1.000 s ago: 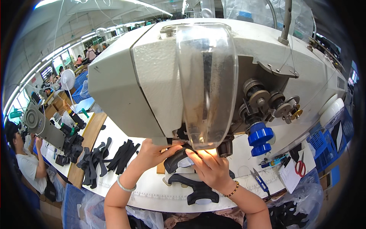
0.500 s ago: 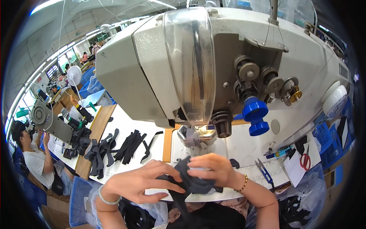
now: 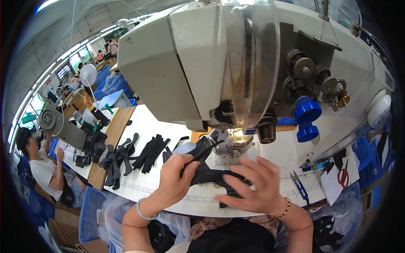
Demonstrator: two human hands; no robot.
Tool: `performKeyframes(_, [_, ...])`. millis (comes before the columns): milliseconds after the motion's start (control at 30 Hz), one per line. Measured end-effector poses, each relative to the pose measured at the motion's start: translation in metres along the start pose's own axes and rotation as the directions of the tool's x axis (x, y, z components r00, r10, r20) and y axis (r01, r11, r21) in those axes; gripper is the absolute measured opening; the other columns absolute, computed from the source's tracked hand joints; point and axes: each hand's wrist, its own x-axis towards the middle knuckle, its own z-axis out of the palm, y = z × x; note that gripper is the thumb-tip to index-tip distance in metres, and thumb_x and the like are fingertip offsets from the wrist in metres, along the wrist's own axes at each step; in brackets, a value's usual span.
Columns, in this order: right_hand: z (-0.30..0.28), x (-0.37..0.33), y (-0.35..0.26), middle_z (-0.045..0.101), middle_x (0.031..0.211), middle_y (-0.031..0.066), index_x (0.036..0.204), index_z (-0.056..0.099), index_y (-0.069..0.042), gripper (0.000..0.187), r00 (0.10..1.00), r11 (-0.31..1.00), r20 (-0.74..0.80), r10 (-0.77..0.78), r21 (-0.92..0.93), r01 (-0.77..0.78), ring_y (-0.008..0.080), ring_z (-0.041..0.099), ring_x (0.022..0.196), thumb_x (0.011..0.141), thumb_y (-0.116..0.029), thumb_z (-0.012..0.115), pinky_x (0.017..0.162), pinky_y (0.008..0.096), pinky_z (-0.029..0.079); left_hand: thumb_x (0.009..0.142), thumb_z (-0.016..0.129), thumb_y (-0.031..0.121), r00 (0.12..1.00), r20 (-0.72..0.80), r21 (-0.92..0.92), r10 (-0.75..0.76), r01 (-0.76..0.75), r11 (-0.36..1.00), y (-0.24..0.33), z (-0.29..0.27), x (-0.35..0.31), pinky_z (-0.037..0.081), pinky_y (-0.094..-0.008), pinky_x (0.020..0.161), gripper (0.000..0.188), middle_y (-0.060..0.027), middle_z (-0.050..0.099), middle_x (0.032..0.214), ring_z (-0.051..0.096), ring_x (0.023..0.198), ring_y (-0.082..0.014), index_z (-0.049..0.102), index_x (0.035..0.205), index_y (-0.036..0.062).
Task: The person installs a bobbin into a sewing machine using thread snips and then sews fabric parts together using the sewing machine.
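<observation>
Pinched between the thumb and fingers of my left hand is a black fabric piece. Its upper end reaches up to the needle area of a large sewing machine. A black band of the same material curves from it to the right, toward my right hand. That hand is blurred, its fingers spread over the band's right end; whether the fingertips touch it is unclear. The machine's metal presser area is just beyond both hands.
Left on the white table lie black strips and dark grey strips. Blue-handled thread snips, red-handled scissors and a paper sheet lie right. A co-worker sits far left. A blue bin stands below the table edge.
My hands have moved apart; the bunched black piece is now spread between them. My left hand has risen toward the needle area, and my right hand has opened. The view has shifted.
</observation>
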Motion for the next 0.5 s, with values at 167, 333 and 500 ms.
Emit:
performKeyframes(167, [0.035, -0.001, 0.022, 0.057, 0.101, 0.0009, 0.097, 0.071, -0.013, 0.025, 0.985, 0.984, -0.002, -0.172, 0.051, 0.172, 0.0153, 0.056, 0.081, 0.072, -0.014, 0.070, 0.072, 0.0283, 0.045, 0.083, 0.053, -0.005, 0.990, -0.132, -0.340, 0.038, -0.082, 0.937, 0.001, 0.009, -0.001, 0.033, -0.0280, 0.053, 0.009, -0.0070, 0.045, 0.065, 0.040, 0.058, -0.0169, 0.050, 0.076, -0.0004])
performKeyframes(333, [0.051, -0.002, 0.052, 0.056, 0.095, -0.0011, 0.097, 0.071, -0.016, 0.034, 0.991, 0.994, -0.081, -0.105, -0.001, 0.105, 0.0117, 0.055, 0.076, 0.064, -0.011, 0.074, 0.058, 0.0235, 0.041, 0.085, 0.057, 0.000, 0.990, 0.003, -0.477, -0.144, 0.128, 0.870, 0.005, -0.001, 0.020, 0.034, -0.0270, 0.057, 0.021, -0.0074, 0.045, 0.064, 0.040, 0.061, -0.0164, 0.046, 0.066, -0.0008])
performKeyframes(500, [0.061, -0.003, 0.062, 0.054, 0.090, -0.0035, 0.096, 0.070, -0.020, 0.033, 0.972, 0.972, -0.163, -0.167, -0.191, 0.135, 0.0081, 0.052, 0.065, 0.066, -0.006, 0.072, 0.049, 0.0216, 0.039, 0.081, 0.063, 0.006, 0.993, 0.035, 0.011, -0.111, 0.110, 0.994, 0.002, 0.016, 0.037, 0.030, -0.0319, 0.060, 0.025, -0.0069, 0.045, 0.063, 0.040, 0.059, -0.0211, 0.045, 0.064, 0.0016])
